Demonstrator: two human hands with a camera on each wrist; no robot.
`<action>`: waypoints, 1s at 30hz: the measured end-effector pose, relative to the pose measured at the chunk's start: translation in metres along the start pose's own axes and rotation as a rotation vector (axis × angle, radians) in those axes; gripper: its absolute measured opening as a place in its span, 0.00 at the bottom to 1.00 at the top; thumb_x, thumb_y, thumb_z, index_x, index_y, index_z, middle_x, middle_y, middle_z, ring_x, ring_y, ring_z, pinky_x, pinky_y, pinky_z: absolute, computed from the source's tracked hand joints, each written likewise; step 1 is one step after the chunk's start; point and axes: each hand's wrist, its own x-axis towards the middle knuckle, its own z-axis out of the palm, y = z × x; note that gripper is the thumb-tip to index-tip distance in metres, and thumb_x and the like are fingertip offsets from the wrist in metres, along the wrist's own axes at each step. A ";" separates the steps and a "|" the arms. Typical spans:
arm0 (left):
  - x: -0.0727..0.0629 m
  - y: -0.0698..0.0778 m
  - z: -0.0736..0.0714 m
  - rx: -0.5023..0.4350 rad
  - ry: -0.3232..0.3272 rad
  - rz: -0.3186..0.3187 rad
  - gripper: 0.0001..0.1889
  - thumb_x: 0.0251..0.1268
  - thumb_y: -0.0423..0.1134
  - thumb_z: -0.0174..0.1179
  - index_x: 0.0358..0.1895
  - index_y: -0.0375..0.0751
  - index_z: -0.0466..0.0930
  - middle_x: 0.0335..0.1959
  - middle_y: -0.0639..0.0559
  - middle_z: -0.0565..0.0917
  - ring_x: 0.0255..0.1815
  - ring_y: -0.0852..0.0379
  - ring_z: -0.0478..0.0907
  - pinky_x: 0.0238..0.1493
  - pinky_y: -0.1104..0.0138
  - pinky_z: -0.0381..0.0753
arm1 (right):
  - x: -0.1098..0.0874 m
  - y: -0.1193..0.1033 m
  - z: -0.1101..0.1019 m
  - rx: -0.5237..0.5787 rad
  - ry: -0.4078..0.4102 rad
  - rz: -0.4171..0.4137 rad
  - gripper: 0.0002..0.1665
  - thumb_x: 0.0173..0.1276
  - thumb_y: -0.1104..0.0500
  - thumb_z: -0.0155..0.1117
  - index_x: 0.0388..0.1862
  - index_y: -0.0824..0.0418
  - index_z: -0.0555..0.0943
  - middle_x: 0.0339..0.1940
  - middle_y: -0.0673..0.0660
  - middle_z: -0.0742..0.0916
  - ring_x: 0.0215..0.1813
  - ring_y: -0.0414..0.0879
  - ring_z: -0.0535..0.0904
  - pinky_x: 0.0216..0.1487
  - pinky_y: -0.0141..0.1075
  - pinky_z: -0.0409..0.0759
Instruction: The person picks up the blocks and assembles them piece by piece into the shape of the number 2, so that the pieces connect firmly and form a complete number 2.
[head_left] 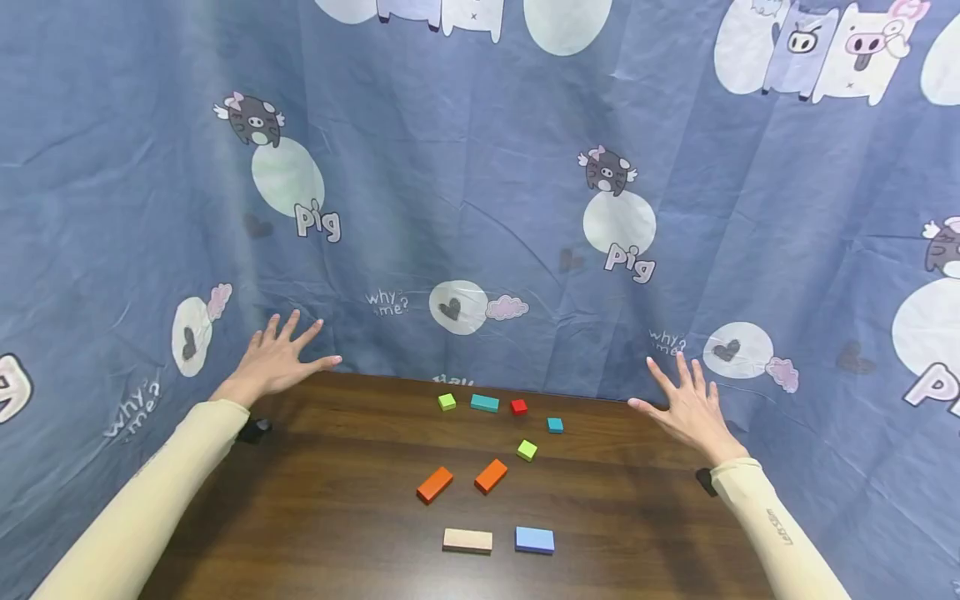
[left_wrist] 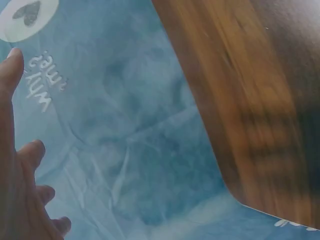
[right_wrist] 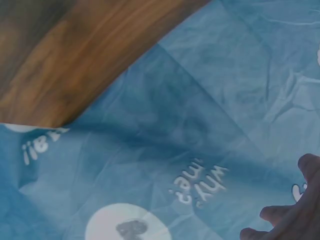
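My left hand (head_left: 273, 360) is held up over the table's left side, fingers straight and spread, holding nothing. Over the right side my right hand (head_left: 692, 410) is raised the same way, also with nothing in it. Between them, small blocks lie on the wooden table. Farthest back are a green block (head_left: 447, 402), a long teal block (head_left: 484, 403) and a red block (head_left: 519, 407). A small teal block (head_left: 555, 426) and another green block (head_left: 527, 451) come nearer. Two orange blocks (head_left: 435, 485) (head_left: 491, 476) lie slanted mid-table. In front are a tan block (head_left: 467, 541) and a blue block (head_left: 535, 540).
A blue curtain (head_left: 465, 217) printed with pigs and lettering hangs behind the table and at both sides. The wooden table (head_left: 337, 500) has rounded corners, and both wrist views show its edge against the curtain. Pale sleeves cover both forearms.
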 end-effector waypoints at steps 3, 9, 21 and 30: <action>0.001 0.006 -0.001 0.017 0.012 0.024 0.49 0.58 0.77 0.42 0.78 0.55 0.41 0.78 0.36 0.36 0.76 0.28 0.29 0.66 0.33 0.30 | 0.000 -0.005 -0.002 -0.002 0.016 -0.018 0.52 0.60 0.25 0.55 0.77 0.44 0.54 0.77 0.72 0.49 0.76 0.73 0.39 0.63 0.73 0.43; 0.003 0.023 0.002 0.031 0.028 0.083 0.50 0.56 0.78 0.44 0.78 0.56 0.44 0.78 0.35 0.43 0.76 0.30 0.35 0.68 0.35 0.34 | -0.002 -0.019 -0.001 0.011 0.003 -0.042 0.53 0.58 0.25 0.57 0.77 0.42 0.54 0.78 0.69 0.50 0.77 0.71 0.39 0.65 0.72 0.43; -0.015 0.069 0.025 -0.043 0.062 0.214 0.51 0.50 0.80 0.49 0.75 0.55 0.56 0.75 0.38 0.56 0.74 0.31 0.53 0.63 0.36 0.59 | -0.017 -0.060 0.025 0.064 0.060 -0.165 0.49 0.55 0.31 0.65 0.73 0.46 0.64 0.75 0.70 0.60 0.71 0.72 0.58 0.62 0.67 0.60; -0.041 0.089 0.057 -0.124 0.098 0.280 0.45 0.49 0.77 0.54 0.69 0.57 0.68 0.69 0.45 0.70 0.66 0.36 0.68 0.58 0.41 0.69 | -0.037 -0.084 0.046 0.136 0.119 -0.195 0.48 0.53 0.30 0.66 0.72 0.42 0.65 0.64 0.65 0.74 0.59 0.64 0.71 0.52 0.60 0.71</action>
